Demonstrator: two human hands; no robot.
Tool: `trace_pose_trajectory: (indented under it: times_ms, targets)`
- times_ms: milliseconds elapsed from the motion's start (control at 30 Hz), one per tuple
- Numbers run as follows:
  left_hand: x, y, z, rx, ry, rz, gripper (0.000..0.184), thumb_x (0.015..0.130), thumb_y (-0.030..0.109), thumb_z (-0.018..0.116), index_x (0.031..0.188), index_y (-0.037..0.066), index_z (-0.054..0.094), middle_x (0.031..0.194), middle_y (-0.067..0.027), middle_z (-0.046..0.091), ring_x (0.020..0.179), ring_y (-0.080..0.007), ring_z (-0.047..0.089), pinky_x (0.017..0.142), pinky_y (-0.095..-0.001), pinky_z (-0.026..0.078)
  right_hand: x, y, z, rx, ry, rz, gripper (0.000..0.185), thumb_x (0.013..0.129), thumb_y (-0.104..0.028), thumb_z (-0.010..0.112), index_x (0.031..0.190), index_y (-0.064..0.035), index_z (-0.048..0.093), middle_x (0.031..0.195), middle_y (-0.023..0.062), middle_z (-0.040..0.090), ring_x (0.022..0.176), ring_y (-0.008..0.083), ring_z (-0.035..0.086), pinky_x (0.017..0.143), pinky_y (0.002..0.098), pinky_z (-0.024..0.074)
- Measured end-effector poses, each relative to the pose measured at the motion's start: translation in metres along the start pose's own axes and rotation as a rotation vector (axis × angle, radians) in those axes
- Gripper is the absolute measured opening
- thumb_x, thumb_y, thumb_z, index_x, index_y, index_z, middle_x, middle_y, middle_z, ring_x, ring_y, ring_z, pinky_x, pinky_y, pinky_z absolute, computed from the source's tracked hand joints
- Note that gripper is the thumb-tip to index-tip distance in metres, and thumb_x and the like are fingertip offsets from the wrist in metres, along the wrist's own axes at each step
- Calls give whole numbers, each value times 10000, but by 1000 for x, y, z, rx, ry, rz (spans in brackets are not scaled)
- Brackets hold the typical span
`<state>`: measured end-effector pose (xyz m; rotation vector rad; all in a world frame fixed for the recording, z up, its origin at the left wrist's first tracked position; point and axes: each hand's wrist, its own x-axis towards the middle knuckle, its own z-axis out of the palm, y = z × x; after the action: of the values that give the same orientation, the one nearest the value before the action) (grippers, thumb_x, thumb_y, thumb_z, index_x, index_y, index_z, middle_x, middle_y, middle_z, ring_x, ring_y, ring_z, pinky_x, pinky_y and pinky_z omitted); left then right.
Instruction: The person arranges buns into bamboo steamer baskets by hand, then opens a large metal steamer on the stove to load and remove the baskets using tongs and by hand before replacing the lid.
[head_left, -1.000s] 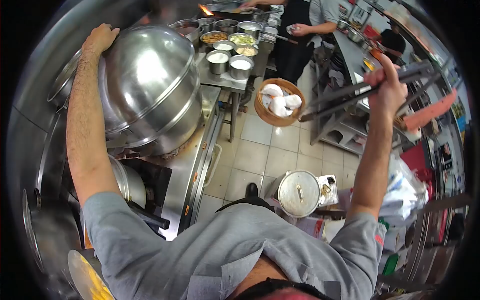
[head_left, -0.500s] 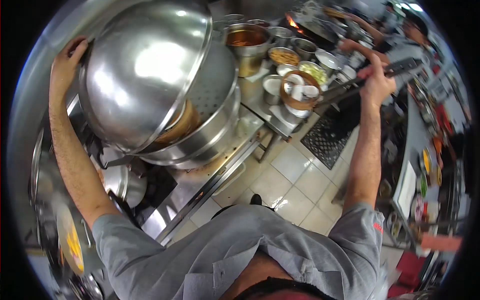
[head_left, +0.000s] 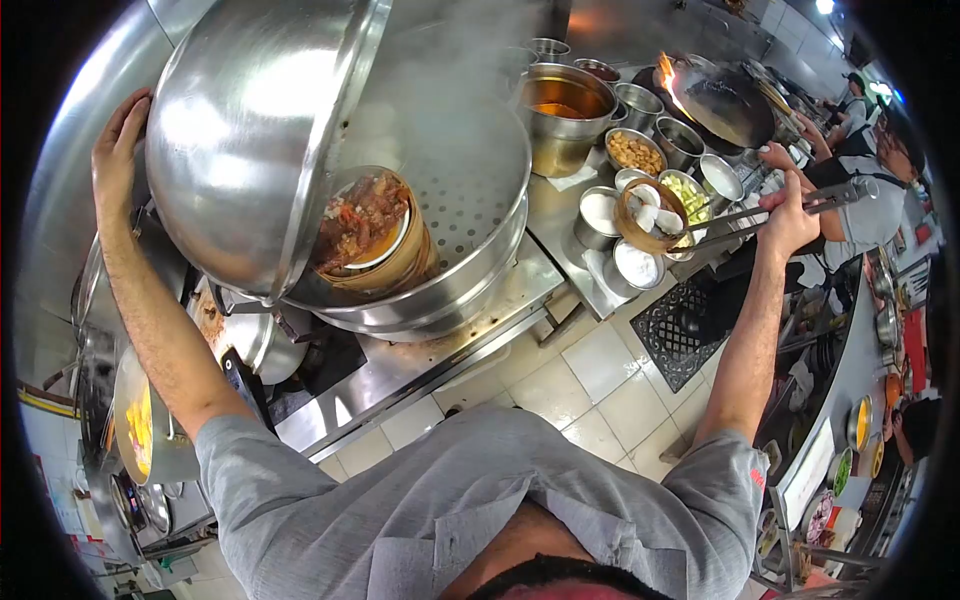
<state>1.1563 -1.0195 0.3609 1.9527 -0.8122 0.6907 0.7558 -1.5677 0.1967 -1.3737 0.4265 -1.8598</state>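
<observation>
My left hand (head_left: 120, 140) is closed at the top of a large domed steel steamer lid (head_left: 235, 120), which stands tilted up on its left edge. Beneath it the wide steel steamer (head_left: 470, 265) shows its perforated plate and rising steam. A bamboo basket (head_left: 415, 250) inside holds a bowl of reddish-brown meat (head_left: 365, 220). On the right, my right hand (head_left: 790, 222) grips long metal tongs (head_left: 735, 218). Their far end is at a small bamboo basket (head_left: 630, 215) of white pieces, above several small metal containers.
Behind the small basket stand a pot of orange-brown liquid (head_left: 560, 108) and a bowl of brown chunks (head_left: 635, 150). A co-worker's hand (head_left: 775, 155) is near a flaming wok (head_left: 725, 105). A black floor mat (head_left: 680, 330) lies below; a pan with yellow food (head_left: 140, 430) is at left.
The lid has tilted further to the left, exposing the bowl of meat and more of the perforated plate. Steam now rises. The tongs and small basket remain over the containers as the view shifts.
</observation>
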Motion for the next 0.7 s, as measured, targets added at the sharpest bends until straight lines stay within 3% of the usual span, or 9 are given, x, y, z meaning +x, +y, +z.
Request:
trace_pose_trajectory:
  times_ms: [167, 300, 333, 433, 500, 567, 600, 633, 700]
  targets:
    - [3, -8, -4, 34, -9, 23, 333, 887, 256, 544, 1133, 40, 607, 1063, -64, 621, 972, -139, 568, 888, -277, 427, 8, 9, -1, 13, -31, 75, 207, 762, -92, 687, 901, 45, 618, 577, 50, 541, 409, 108, 478, 385, 225, 387]
    - [1, -12, -8, -23, 17, -24, 335, 888, 259, 538, 1133, 42, 607, 1064, -64, 620, 973, -140, 566, 884, -276, 427, 13, -6, 4, 17, -27, 110, 224, 768, -145, 710, 756, 31, 572, 594, 95, 568, 452, 139, 530, 446, 253, 445]
    - [1, -14, -10, -13, 30, -22, 337, 888, 261, 534, 1134, 43, 607, 1066, -64, 620, 973, -139, 565, 880, -276, 427, 18, -15, 6, 73, -16, 53, 272, 742, -188, 741, 637, -24, 552, 581, 75, 565, 451, 155, 525, 492, 282, 424]
    - [1, -19, -17, 1, 57, -18, 338, 888, 264, 526, 1132, 45, 609, 1068, -62, 621, 971, -136, 564, 874, -274, 428, 27, -90, 20, 89, -41, 147, 356, 844, -305, 634, 641, -31, 530, 594, 88, 549, 557, 208, 560, 590, 352, 477]
    - [2, -25, -20, 3, 63, -15, 337, 889, 265, 523, 1130, 46, 610, 1068, -60, 622, 970, -134, 563, 871, -273, 428, 52, -120, 14, 453, -405, 139, 315, 902, -343, 529, 819, -39, 528, 723, 74, 488, 765, 271, 546, 798, 470, 439]
    - [5, -35, -22, -80, 65, -44, 334, 888, 262, 524, 1128, 49, 613, 1061, -54, 626, 973, -131, 561, 862, -268, 427, 41, -166, 50, 438, -450, 29, 348, 870, -367, 540, 881, -19, 528, 773, 85, 457, 786, 280, 500, 887, 515, 396]
    - [6, -38, -21, -81, 69, -48, 334, 888, 262, 524, 1128, 49, 613, 1061, -54, 626, 973, -131, 561, 862, -268, 427, 34, -183, 70, 438, -448, -35, 344, 852, -352, 552, 889, -10, 532, 773, 87, 447, 767, 281, 484, 903, 522, 389]
    - [6, -41, -21, -135, 64, -60, 331, 887, 259, 525, 1127, 50, 615, 1057, -54, 628, 969, -130, 563, 858, -266, 428, 30, -196, 82, 597, -564, 84, 336, 828, -331, 558, 877, 1, 533, 768, 85, 439, 752, 284, 473, 910, 531, 382]
    - [5, -43, -24, -190, 69, -75, 328, 886, 257, 526, 1125, 51, 617, 1053, -54, 629, 965, -128, 564, 855, -265, 428, -1, -205, 114, 760, -745, 113, 298, 846, -290, 551, 850, 7, 537, 747, 90, 477, 737, 266, 509, 816, 484, 416]
